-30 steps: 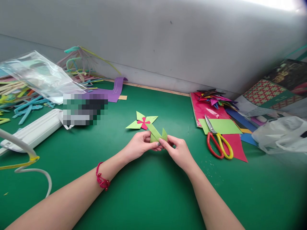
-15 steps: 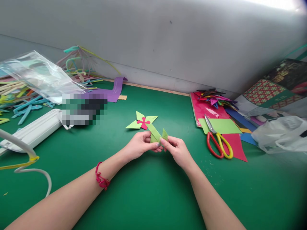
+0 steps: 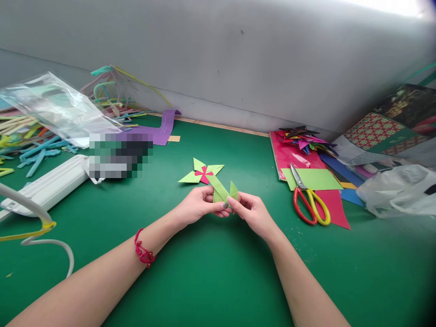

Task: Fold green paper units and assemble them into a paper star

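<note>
Between my two hands is a folded piece of light green paper (image 3: pixel 220 188), with a long strip reaching up to the left and a pointed flap at the right. My left hand (image 3: pixel 197 206) pinches its left lower side, thumb in front. My right hand (image 3: pixel 250 211) grips the lower right part, its thumb pressing on the fold. Just beyond the paper's upper end lies a folded paper star (image 3: pixel 203 174) with light green points and a red centre; the strip overlaps its near edge, and I cannot tell if they touch.
To the right, scissors (image 3: pixel 311 200) with red and yellow handles rest on green (image 3: pixel 318 179) and red paper sheets, near a pile of colourful folded paper (image 3: pixel 303 138) and a plastic bag (image 3: pixel 398 190). At left are a white device (image 3: pixel 47 184), a clear bag (image 3: pixel 57 109) and coloured strips (image 3: pixel 37 152).
Almost nothing differs. Both hands keep their hold on the green paper, with only a very slight shift of the paper and fingers.
</note>
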### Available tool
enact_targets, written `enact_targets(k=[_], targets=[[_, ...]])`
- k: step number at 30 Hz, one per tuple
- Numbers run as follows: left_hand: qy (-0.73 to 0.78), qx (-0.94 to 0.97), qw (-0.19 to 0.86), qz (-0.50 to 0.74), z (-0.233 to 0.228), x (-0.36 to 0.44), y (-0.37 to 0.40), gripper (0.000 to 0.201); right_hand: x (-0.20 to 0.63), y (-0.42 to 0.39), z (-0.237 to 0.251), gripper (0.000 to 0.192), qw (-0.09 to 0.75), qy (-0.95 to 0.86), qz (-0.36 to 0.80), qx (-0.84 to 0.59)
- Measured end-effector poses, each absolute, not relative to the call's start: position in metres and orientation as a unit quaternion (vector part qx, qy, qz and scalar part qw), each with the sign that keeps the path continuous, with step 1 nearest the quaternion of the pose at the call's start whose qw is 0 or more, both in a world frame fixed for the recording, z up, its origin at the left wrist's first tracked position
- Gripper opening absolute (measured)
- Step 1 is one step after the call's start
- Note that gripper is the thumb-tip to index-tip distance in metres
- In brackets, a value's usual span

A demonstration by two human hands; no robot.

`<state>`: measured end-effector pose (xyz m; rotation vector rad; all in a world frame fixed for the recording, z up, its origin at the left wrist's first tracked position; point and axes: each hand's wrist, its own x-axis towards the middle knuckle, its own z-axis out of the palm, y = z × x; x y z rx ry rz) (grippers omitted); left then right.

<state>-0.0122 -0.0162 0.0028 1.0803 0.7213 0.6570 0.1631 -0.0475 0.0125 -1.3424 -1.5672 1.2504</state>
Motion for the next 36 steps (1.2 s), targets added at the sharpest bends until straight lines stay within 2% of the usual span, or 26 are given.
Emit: enact_targets(k=[13,21,27,36], targets=[[0.329,0.494,0.746,0.302,0.002,-0.011,-0.017,0.03,0.16,-0.048,0.008,0.035,0.382,-0.617,0.45,-0.52],[0.32,0.512,0.744,0.286,0.001,-0.01,-0.018,0.026,0.158,-0.051,0.01,0.028,0.333,-0.64,0.476,-0.503],[0.308,0.515,0.741,0.302,0.001,-0.006,-0.019,0.032,0.155,-0.052,0.01,0.029,0.375,-0.65,0.429,-0.502],[0.248,0.553,0.755,0.25,0.003,-0.009,-0.021,0.022,0.148,-0.056,0.011,0.032,0.411,-0.629,0.458,-0.476]])
